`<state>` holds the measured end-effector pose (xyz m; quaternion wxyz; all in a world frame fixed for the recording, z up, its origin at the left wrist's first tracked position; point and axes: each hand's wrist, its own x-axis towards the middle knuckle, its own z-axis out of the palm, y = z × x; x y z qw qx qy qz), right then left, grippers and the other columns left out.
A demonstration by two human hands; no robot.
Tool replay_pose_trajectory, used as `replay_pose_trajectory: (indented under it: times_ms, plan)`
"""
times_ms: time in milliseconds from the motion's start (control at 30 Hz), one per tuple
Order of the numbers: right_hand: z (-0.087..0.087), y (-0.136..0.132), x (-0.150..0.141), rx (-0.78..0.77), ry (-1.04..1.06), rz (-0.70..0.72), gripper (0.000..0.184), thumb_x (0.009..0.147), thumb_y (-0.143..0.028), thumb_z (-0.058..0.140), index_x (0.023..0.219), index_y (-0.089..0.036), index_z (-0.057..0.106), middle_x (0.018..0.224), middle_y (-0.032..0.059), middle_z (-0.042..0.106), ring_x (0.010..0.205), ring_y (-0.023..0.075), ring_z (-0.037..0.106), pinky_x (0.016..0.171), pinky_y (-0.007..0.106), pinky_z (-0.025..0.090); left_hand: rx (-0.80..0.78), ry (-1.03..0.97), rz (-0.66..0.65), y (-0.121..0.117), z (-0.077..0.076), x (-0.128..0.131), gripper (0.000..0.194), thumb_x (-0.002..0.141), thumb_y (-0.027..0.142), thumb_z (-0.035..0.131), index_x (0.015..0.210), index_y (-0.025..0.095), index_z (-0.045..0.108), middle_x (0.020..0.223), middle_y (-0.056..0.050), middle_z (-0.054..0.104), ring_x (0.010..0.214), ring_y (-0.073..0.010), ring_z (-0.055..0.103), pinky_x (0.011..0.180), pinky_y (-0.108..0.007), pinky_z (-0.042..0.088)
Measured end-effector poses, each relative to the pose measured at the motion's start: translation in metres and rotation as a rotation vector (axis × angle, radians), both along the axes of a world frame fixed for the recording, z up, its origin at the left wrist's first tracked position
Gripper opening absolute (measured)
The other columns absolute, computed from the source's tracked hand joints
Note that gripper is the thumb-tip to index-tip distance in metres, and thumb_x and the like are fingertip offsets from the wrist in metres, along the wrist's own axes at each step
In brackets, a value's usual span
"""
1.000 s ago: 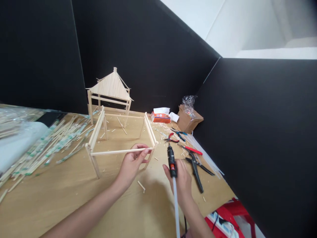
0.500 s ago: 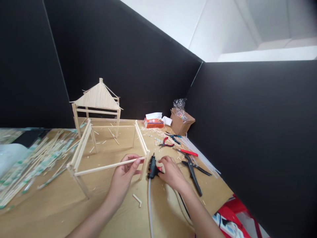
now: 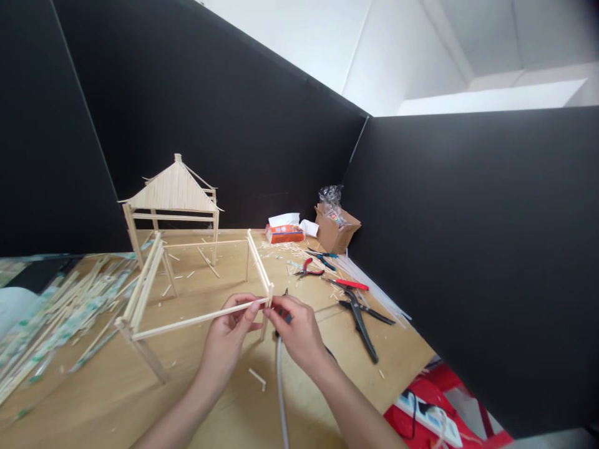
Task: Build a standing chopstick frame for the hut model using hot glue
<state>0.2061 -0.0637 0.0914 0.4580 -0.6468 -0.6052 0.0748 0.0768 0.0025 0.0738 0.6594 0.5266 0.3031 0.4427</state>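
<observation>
An open frame of wooden sticks (image 3: 255, 262) stands on legs on the wooden table (image 3: 93, 393). My left hand (image 3: 228, 340) pinches the right end of its front rail (image 3: 187, 323) between thumb and fingers. My right hand (image 3: 296, 330) is closed in a pinch on the frame's near right corner, touching the rail's end. The black glue gun (image 3: 286, 292) lies on the table under my right hand, mostly hidden, its pale glue stick (image 3: 279, 386) trailing toward me. A finished stick hut with a thatched roof (image 3: 173, 190) stands behind the frame.
Red-handled pliers (image 3: 306, 269), a red-handled tool (image 3: 350, 284) and black cutters (image 3: 361, 317) lie to the right. At the back are a tissue box (image 3: 284, 233) and a cardboard box (image 3: 335, 232). Several wrapped sticks (image 3: 56, 312) are piled at left. Black panels wall the table.
My right hand has laid the glue gun down and moved left to the frame's near right corner. My left hand kept its hold on the front rail. The view has shifted.
</observation>
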Motion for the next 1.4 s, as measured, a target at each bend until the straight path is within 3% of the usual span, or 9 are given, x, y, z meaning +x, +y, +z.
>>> replay_pose_trajectory:
  times_ms: [700, 1400]
  plan:
    - [-0.0046, -0.0011, 0.0013, 0.016, -0.147, 0.009, 0.020, 0.091, -0.019, 0.057, 0.105, -0.024, 0.071, 0.089, 0.0029, 0.072, 0.080, 0.0159, 0.065, 0.072, 0.023, 0.046, 0.082, -0.014, -0.009, -0.0001, -0.0059, 0.0003, 0.022, 0.082, 0.041, 0.064, 0.088, 0.020, 0.060, 0.092, -0.001, 0.063, 0.088, -0.0160, 0.062, 0.066, -0.025, 0.058]
    - [-0.0007, -0.0024, 0.0004, -0.014, -0.210, -0.009, 0.019, 0.092, -0.022, 0.056, 0.103, -0.023, 0.071, 0.088, 0.0033, 0.072, 0.077, 0.0157, 0.065, 0.071, 0.023, 0.046, 0.098, -0.008, -0.015, 0.0007, -0.0083, 0.0014, 0.023, 0.083, 0.041, 0.063, 0.089, 0.020, 0.056, 0.095, -0.002, 0.063, 0.091, -0.0169, 0.062, 0.064, -0.024, 0.058]
